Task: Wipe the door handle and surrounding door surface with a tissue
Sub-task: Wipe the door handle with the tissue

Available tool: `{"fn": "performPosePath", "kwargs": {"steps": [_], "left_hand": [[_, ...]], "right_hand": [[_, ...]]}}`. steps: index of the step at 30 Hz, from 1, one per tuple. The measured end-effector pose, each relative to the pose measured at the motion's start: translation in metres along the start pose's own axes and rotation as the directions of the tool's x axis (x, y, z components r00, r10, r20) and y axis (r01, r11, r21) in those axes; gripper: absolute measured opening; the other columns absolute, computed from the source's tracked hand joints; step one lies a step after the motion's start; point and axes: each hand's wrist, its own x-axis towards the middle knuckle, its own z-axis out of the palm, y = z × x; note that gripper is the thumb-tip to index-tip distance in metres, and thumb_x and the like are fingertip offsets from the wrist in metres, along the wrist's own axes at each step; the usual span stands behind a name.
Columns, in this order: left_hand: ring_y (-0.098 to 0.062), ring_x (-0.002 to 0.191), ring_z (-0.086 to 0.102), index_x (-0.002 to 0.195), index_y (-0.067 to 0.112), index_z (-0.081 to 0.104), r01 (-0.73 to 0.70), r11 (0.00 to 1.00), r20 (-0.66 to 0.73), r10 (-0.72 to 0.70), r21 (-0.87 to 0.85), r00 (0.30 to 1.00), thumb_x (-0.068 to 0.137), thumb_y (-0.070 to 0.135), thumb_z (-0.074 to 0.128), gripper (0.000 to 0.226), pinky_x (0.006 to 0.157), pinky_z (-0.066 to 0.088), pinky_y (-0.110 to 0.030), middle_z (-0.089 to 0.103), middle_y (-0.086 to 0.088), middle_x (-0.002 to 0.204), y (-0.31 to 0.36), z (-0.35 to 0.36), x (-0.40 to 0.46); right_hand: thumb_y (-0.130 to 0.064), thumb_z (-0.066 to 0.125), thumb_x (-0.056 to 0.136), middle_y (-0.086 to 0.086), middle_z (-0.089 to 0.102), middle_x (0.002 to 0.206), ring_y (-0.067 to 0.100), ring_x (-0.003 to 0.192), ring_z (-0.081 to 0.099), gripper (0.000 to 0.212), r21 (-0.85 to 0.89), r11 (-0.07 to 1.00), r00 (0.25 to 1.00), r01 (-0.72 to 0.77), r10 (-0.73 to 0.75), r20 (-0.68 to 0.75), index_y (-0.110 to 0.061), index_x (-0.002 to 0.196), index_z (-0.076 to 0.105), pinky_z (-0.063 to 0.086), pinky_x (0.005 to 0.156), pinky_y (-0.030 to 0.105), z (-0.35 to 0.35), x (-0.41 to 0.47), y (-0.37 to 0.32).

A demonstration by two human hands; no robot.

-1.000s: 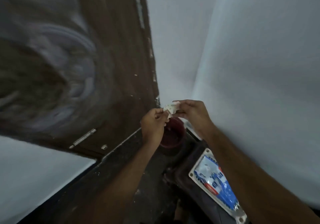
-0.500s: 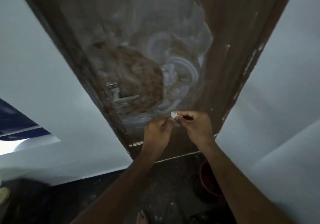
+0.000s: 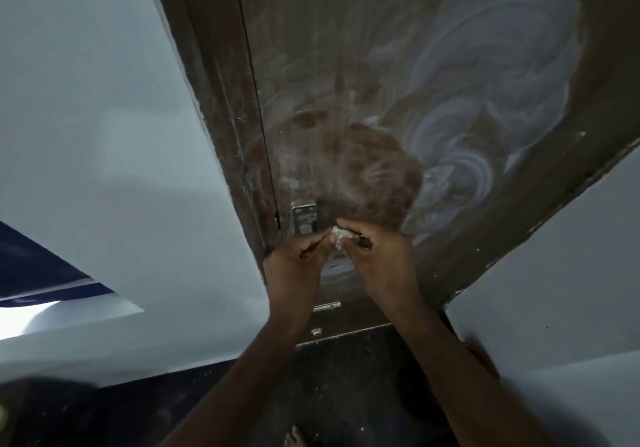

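Here a small crumpled white tissue (image 3: 338,238) is pinched between both hands, held close in front of the dark brown wooden door (image 3: 381,83), just below its silver metal handle plate (image 3: 304,217). The left hand (image 3: 294,266) and right hand (image 3: 379,259) meet fingertip to fingertip, each gripping the wad. Whitish swirled smears (image 3: 485,107) cover the door panel above. Pale walls (image 3: 104,117) flank the doorway.

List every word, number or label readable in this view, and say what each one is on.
None can be read. The door carries only white smear swirls, no lettering. The metal handle plate shows no legible marking; it is too dim and blurred. The tissue held between both hands is plain.
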Motion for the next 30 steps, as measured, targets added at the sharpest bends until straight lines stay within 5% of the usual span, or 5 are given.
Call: {"fn": "performPosePath", "kwargs": {"steps": [3, 12, 18, 27, 30], "left_hand": [[0.018, 0.083, 0.067, 0.108, 0.029, 0.079, 0.048, 0.999, -0.012, -0.048, 0.011, 0.999, 0.091, 0.024, 0.074, 0.018, 0.073, 0.044, 0.002, 0.068, 0.039, 0.080, -0.012, -0.012, 0.015], [0.018, 0.076, 0.066, 0.105, 0.030, 0.081, 0.146, 0.987, -0.083, -0.140, 0.069, 0.987, 0.090, 0.025, 0.077, 0.017, 0.072, 0.047, -0.001, 0.072, 0.029, 0.085, -0.042, -0.021, 0.044], [0.009, 0.083, 0.070, 0.102, 0.031, 0.081, 0.159, 0.984, -0.135, -0.149, 0.074, 0.980, 0.091, 0.027, 0.072, 0.015, 0.074, 0.052, -0.009, 0.075, 0.026, 0.087, -0.045, -0.016, 0.041], [0.008, 0.078, 0.072, 0.100, 0.031, 0.081, 0.280, 0.960, -0.219, -0.275, -0.008, 0.936, 0.087, 0.028, 0.079, 0.014, 0.080, 0.061, -0.027, 0.078, 0.021, 0.084, -0.041, -0.017, 0.041], [0.005, 0.083, 0.073, 0.100, 0.031, 0.081, 0.263, 0.965, -0.209, -0.259, -0.010, 0.943, 0.086, 0.026, 0.080, 0.014, 0.084, 0.062, -0.032, 0.078, 0.019, 0.088, -0.041, -0.017, 0.039]], "right_hand": [[-0.015, 0.071, 0.089, 0.001, 0.075, 0.108, 0.007, 0.094, 0.069, 0.026, -0.097, 0.995, 0.999, 0.033, -0.033, 0.002, -0.014, 0.115, 0.073, 0.057, 0.087, 0.026, 0.020, 0.011, -0.002], [-0.006, 0.070, 0.088, 0.008, 0.072, 0.104, 0.021, 0.100, 0.063, 0.021, -0.321, 0.909, 0.956, 0.265, -0.204, 0.211, -0.007, 0.108, 0.074, 0.052, 0.085, 0.026, 0.057, 0.034, 0.011], [-0.009, 0.064, 0.093, 0.006, 0.066, 0.098, 0.004, 0.086, 0.052, 0.016, -0.371, 0.893, 0.946, 0.256, -0.153, 0.284, -0.004, 0.106, 0.072, 0.036, 0.079, 0.001, 0.060, 0.035, 0.013], [-0.005, 0.072, 0.087, 0.007, 0.064, 0.106, 0.020, 0.098, 0.059, 0.026, -0.405, 0.865, 0.929, 0.297, -0.163, 0.333, -0.006, 0.113, 0.071, 0.055, 0.083, 0.030, 0.061, 0.033, 0.015], [0.002, 0.078, 0.079, 0.003, 0.064, 0.102, 0.019, 0.098, 0.058, 0.032, -0.430, 0.841, 0.915, 0.328, -0.170, 0.365, -0.007, 0.109, 0.073, 0.051, 0.081, 0.025, 0.056, 0.027, 0.020]]}}
